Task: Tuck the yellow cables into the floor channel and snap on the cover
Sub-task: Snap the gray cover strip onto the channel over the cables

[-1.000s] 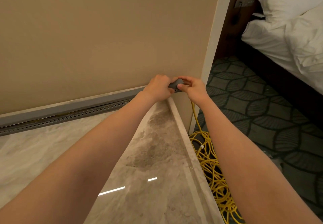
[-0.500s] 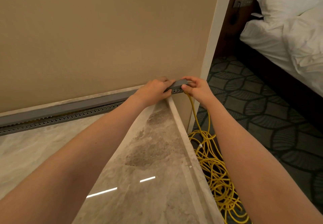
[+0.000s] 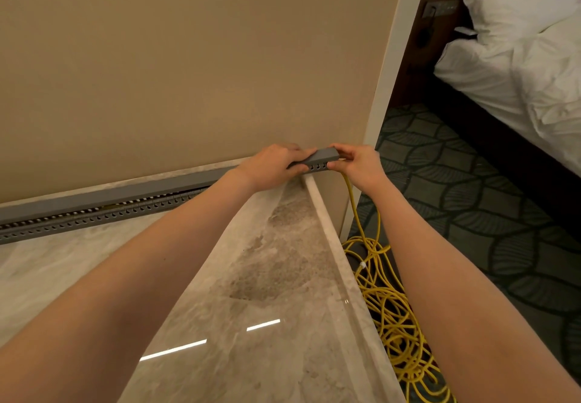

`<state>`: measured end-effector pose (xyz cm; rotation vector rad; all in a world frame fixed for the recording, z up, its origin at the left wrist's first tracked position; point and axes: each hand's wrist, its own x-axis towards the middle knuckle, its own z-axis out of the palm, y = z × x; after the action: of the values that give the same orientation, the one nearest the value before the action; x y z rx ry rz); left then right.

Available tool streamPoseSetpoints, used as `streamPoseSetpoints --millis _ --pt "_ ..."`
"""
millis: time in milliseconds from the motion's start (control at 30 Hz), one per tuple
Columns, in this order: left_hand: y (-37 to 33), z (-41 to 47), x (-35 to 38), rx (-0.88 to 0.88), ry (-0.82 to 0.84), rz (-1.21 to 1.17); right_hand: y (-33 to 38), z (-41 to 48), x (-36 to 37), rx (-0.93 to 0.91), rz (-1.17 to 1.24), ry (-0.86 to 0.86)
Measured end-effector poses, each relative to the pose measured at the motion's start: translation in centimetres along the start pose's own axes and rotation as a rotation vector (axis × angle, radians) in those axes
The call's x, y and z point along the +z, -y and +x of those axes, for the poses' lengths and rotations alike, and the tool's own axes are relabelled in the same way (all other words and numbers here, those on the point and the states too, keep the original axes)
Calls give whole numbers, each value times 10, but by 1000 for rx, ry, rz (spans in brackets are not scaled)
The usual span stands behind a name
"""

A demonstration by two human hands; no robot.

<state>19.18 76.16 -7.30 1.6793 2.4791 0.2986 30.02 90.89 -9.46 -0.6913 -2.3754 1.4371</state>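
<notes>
The left hand (image 3: pixel 276 163) grips the end of the grey channel (image 3: pixel 323 159), with its fingers curled over the smooth top and its thumb against the slotted front. The right hand (image 3: pixel 358 167) pinches the same end from the other side, thumb on the top corner and fingers tucked below. The channel runs along the foot of the beige wall (image 3: pixel 188 56), from the left edge of the view to the wall's corner, where the two hands meet. It lies at the back of the marble floor (image 3: pixel 267 277). The yellow cables (image 3: pixel 390 305) lie in a loose heap on the patterned carpet (image 3: pixel 471 207), just beside the marble edge and outside the channel. One of them rises from the heap to the underside of the right hand; whether the fingers hold it too cannot be told. A bed (image 3: pixel 518 88) with a white pillow (image 3: pixel 515 3) stands beyond the carpet, on the right.
</notes>
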Motion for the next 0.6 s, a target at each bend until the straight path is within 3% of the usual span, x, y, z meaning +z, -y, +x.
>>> streamPoseSetpoints --millis 100,200,267,433,600 --pt "2 2 -1 16 6 -1 2 1 -3 27 -40 55" --pt "2 2 0 5 -2 5 7 -4 -2 114 225 148" --pt "1 1 1 -3 -11 7 11 -2 8 197 305 122" --pt "4 0 0 -36 -7 -1 22 9 21 411 179 98" --pt "11 -2 2 -58 3 -28 30 12 14 502 109 141"
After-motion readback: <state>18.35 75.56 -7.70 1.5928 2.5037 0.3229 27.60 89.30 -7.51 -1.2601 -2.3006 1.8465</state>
